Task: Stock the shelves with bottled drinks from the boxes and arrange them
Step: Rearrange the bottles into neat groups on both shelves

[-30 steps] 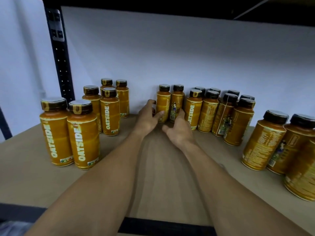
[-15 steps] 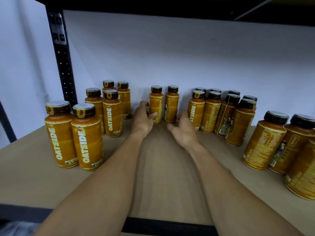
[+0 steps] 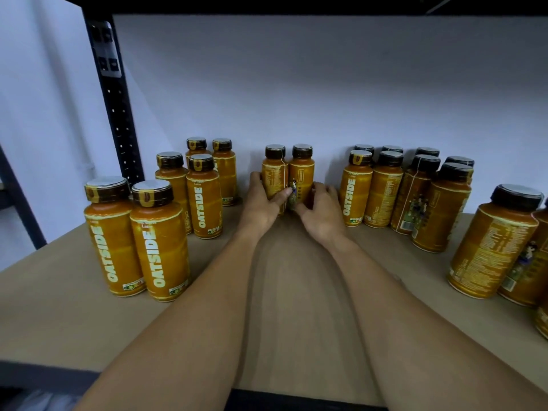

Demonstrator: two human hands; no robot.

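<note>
Left hand (image 3: 261,200): clamped on left bottle (image 3: 274,173)
Right hand (image 3: 321,209): I read it curled round right bottle (image 3: 302,173)
Axis: both upright, touching, dead ahead
Nearer: neither

Two bottles (image 3: 287,176) upright mid-shelf (image 3: 296,307), hands either side, bottle groups left (image 3: 166,215) and right (image 3: 415,194)

Dim, soft light; wide-angle bending at the edges, slight blur throughout.

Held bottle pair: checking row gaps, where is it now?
Head view: the bottle pair stands centre rear on the shelf, between left hand and right hand.
</note>
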